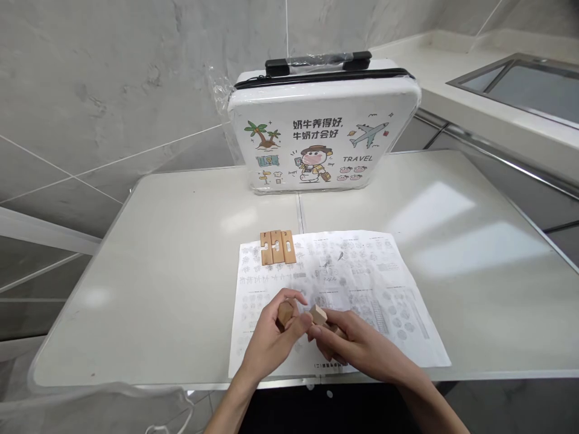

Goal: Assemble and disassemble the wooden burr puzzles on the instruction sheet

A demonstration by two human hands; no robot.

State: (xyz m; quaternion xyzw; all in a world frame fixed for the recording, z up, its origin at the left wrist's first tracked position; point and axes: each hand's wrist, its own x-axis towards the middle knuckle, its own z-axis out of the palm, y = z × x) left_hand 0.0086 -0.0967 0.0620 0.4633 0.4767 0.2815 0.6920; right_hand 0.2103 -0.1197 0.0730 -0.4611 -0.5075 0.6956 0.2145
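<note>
Both hands are close together over a printed paper sheet [384, 265] at the table's near edge. My left hand [278, 337] curls round a brown wooden block [284, 313], its thumb reaching toward the other hand. In my right hand [348, 340] are wooden pieces: the pale end of one wooden block [318, 314] points up between thumb and fingers, and more wood is partly hidden in the palm. Three flat wooden puzzle pieces [277, 248] with cut-out slots, marked with handwritten numbers, lie side by side on the sheet's far left corner.
A white carrying case [325, 108] with cartoon prints and a black handle stands upright at the back of the white folding table [172, 271]. A grey tiled wall [113, 78] rises behind it. At the right is a pale counter [479, 90] with a dark inset panel.
</note>
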